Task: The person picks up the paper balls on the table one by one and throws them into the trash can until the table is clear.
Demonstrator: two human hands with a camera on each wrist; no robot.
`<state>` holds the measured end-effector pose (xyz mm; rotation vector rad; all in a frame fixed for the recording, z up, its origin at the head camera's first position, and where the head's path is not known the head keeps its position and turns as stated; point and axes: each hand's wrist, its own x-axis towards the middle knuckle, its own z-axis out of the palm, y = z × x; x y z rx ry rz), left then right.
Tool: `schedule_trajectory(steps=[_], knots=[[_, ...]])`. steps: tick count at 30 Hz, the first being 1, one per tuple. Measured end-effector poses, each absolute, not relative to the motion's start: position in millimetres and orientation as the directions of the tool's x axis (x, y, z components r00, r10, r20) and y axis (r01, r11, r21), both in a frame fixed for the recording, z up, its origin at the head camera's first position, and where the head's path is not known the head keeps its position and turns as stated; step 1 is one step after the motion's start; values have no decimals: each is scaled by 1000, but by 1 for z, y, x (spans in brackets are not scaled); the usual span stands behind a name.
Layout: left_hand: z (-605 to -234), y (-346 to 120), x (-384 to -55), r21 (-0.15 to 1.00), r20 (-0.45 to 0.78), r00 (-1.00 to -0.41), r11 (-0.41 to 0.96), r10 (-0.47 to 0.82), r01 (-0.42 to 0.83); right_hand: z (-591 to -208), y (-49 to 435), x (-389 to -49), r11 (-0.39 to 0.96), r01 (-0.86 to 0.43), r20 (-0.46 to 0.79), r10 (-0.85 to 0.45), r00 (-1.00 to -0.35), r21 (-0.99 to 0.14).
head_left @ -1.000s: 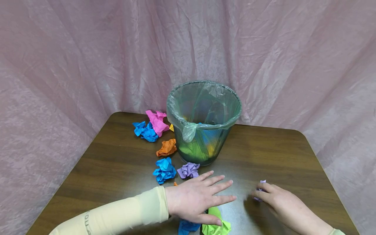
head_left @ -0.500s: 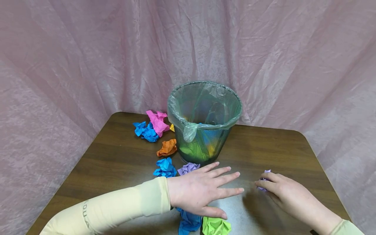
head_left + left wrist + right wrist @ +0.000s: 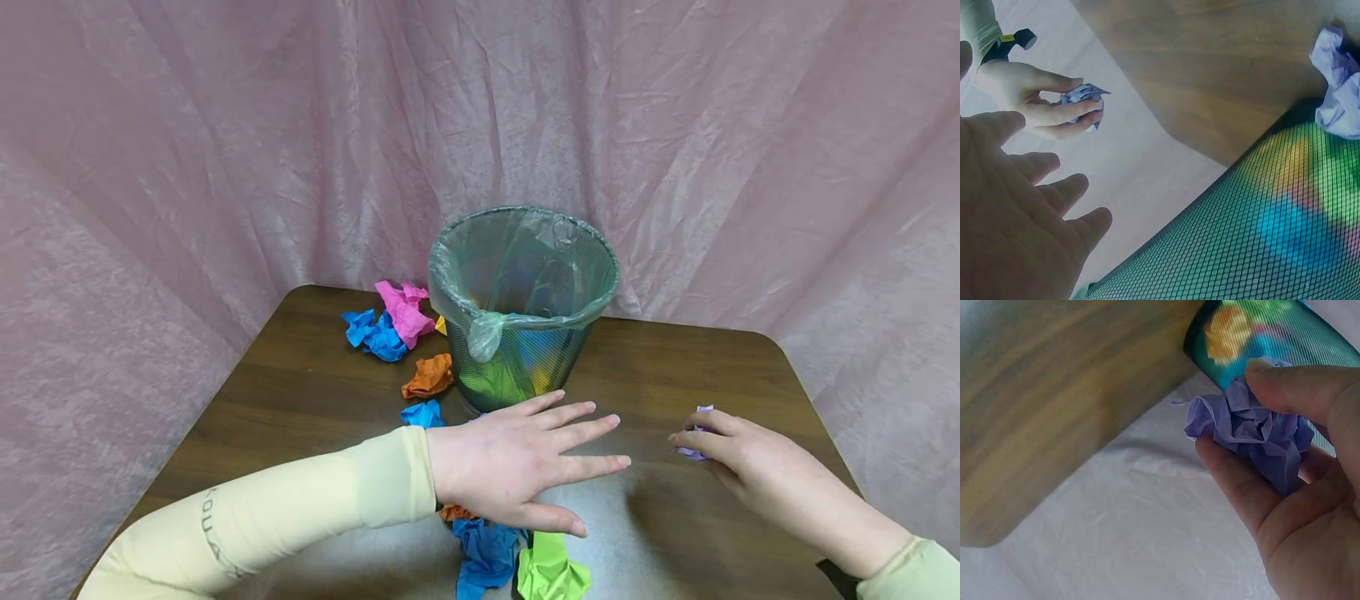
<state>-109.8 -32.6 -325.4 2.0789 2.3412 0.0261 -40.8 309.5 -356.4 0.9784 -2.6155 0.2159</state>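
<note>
My right hand grips a crumpled purple paper ball between thumb and fingers, held above the right part of the table. Over the middle of the table hovers my left hand, palm down with its fingers spread, holding nothing. It is in front of a mesh wastebasket lined with a thin green plastic bag. Through the mesh show green, blue and yellow crumpled papers. A second purple paper ball lies by the basket's base, mostly hidden behind my left hand in the head view.
Left of the basket lie pink paper, blue paper and orange paper. Nearer are blue paper, green paper and a bit of orange. A pink curtain hangs behind the table.
My right hand has moved up and to the right with the purple paper ball. My left hand has shifted forward and slightly right, fingers still spread, covering more of the papers by the basket.
</note>
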Motion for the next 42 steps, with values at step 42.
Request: schedule_trajectory(steps=[42], knots=[[-218,-101,-175,11,133,-401,403,906,915,-229,293,-100,742,-669,407,-624,-667,41]])
